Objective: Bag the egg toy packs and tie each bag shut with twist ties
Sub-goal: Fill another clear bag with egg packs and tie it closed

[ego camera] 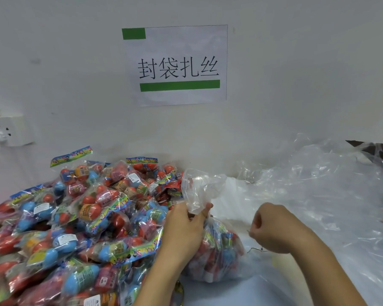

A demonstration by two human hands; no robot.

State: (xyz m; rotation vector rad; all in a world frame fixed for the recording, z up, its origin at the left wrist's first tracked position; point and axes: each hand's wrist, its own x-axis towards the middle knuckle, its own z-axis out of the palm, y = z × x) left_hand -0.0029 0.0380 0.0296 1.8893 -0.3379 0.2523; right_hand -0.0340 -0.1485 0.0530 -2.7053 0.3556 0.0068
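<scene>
On the pale work surface [241,290], near its front edge, stands a filled clear bag [217,250] of red and blue egg toys; its gathered neck rises into a crumpled plastic tuft. The left hand [186,226] grips that neck, fingers and thumb curled tight round the bunched plastic just above the contents. The right hand [272,228] sits just beside the bag on its right side, fingers curled together in a loose fist; a thin twist tie [255,249] shows below the knuckles, but whether the fingers pinch it cannot be told.

Toward the left edge of the surface, running back to the wall, lies a large heap of egg toy packs [75,217]: clear sleeves of red, blue and orange eggs with colourful header strips; white warning stickers show on several, their text too small to read, and one red label near the front edge reads "6+", seen upside down.

Along the right side and back edge sprawls a mass of loose clear plastic sheeting [318,184].

On the white wall above hangs a paper sign [177,65] with green bars, printed "封袋扎丝"; at the left, a white wall socket [7,131] carries a plug.
</scene>
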